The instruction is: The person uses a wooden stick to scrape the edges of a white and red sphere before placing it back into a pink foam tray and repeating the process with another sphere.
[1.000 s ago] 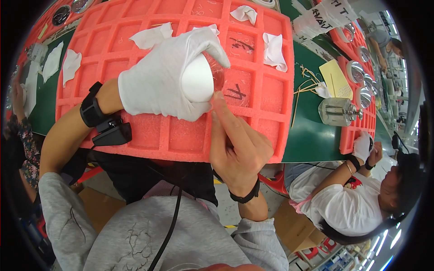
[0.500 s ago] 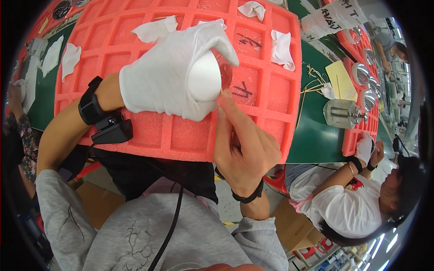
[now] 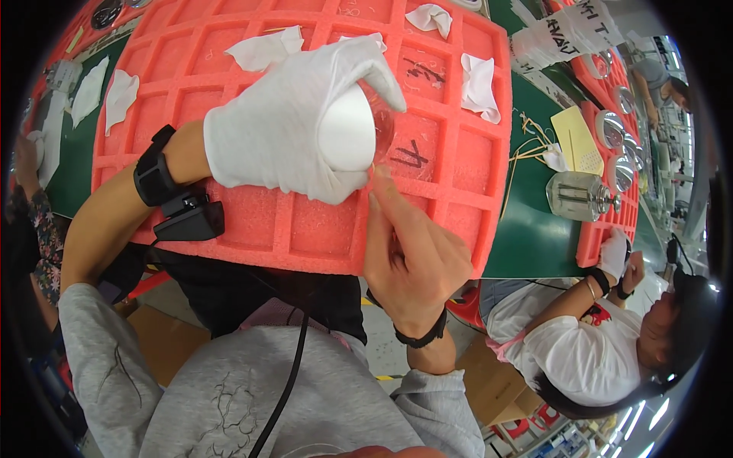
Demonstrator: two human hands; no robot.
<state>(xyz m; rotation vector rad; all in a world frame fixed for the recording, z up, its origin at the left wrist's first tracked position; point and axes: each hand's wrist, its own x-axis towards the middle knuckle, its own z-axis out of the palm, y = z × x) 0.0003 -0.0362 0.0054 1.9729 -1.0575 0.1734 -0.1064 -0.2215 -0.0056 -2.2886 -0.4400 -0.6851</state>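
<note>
My left hand [image 3: 279, 133], in a white glove, is curled around a round, glossy lens-like piece [image 3: 350, 131]. Its pale face looks white, and a see-through part shows at its right edge. My bare right hand [image 3: 420, 256] has thumb and forefinger pinched together at the lower edge of this piece, beside the gloved fingertips. Whatever sits in that pinch is too small to make out. Both hands are over a pink foam tray [image 3: 471, 162] divided into square pockets.
White wipes [image 3: 479, 87] lie scattered on the tray. On the green table [image 3: 527, 248] to the right are thin sticks [image 3: 525, 153], yellow paper [image 3: 577, 137] and a clear glass bottle [image 3: 577, 193]. Farther right, a co-worker [image 3: 584, 343] sits by another pink tray holding round lenses [image 3: 610, 127].
Almost nothing differs. My right fingertips have shifted very slightly downward along the piece's edge, while the left hand keeps its hold.
</note>
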